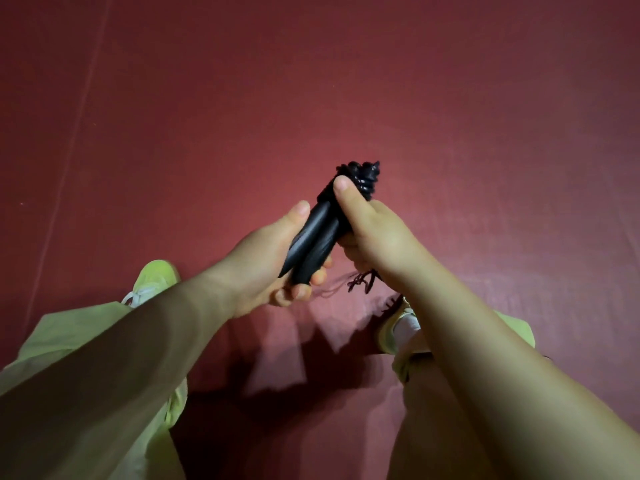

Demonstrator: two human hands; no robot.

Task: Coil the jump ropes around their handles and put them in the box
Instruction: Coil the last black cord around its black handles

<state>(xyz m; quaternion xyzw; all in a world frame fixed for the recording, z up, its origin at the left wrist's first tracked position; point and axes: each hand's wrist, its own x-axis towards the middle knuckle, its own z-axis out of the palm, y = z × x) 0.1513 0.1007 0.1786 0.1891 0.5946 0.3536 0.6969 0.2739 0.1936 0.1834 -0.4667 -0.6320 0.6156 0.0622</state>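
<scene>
jump rope (pixel 360 178) looks almost fully coiled on its two black handles (pixel 311 244), held above the red floor (pixel 311 81), left hand (pixel 263 268) gripping the handles, right hand (pixel 370 230) clenched round the coil; no box in view, boxing remains.

Camera: you have one wide-angle view, worn on your head.
Direction: it looks forward and steeply down over your forearms to the red floor (pixel 450 98).
Nearness: your left hand (pixel 266 261) and right hand (pixel 377 237) sit close, at the middle of the picture; your arms fill the near corners.
Near edge: your green trousers (pixel 69 341) and shoes (pixel 156 278) show left and right.
Far edge: only floor, bowed by the lens.
Shared ground: none, there is no second view.
</scene>
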